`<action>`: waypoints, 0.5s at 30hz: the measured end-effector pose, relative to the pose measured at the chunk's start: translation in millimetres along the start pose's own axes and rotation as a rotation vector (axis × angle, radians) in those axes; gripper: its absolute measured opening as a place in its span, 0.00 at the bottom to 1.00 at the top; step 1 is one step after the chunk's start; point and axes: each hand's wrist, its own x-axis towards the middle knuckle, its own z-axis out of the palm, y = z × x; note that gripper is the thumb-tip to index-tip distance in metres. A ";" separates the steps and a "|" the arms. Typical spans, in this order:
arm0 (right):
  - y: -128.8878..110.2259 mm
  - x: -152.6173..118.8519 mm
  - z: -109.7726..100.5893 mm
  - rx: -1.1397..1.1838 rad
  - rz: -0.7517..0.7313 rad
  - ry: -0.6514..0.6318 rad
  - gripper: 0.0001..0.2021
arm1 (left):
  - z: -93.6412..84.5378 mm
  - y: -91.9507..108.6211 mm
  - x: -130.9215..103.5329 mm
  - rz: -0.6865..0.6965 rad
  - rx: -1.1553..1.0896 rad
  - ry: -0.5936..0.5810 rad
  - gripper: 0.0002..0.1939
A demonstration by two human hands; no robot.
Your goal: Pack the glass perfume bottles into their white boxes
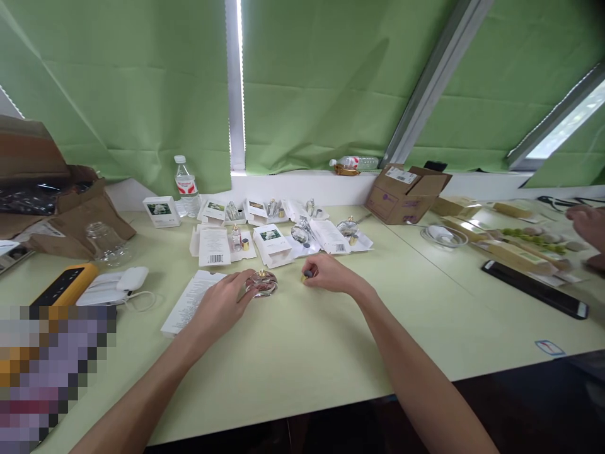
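Observation:
My left hand [225,302] grips the left side of a round, clear glass perfume bottle [262,285] with a gold neck, standing on the table. Between the thumb and fingers of my right hand [326,274] is a small gold bottle cap [305,277] with a dark end, held just right of the bottle. A printed white box [191,302] lies flat, partly under my left hand. Behind both hands, several opened white boxes [215,246] lie in rows with glass bottles and caps on them, one a pinkish bottle [236,238] beside a gold cap [245,244].
Left are an orange-and-black device [66,290], a white device with a cable [113,287], a clear jar [106,243] and a water bottle [186,188]. A cardboard box [404,195] stands behind. Right lie a black phone-like slab [534,289] and yellowish boxes [515,255], near another person's hand [588,224].

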 end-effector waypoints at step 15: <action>-11.4 -4.8 6.8 0.056 -0.094 -0.163 0.13 | 1.9 -2.0 1.3 -0.009 0.007 -0.020 0.15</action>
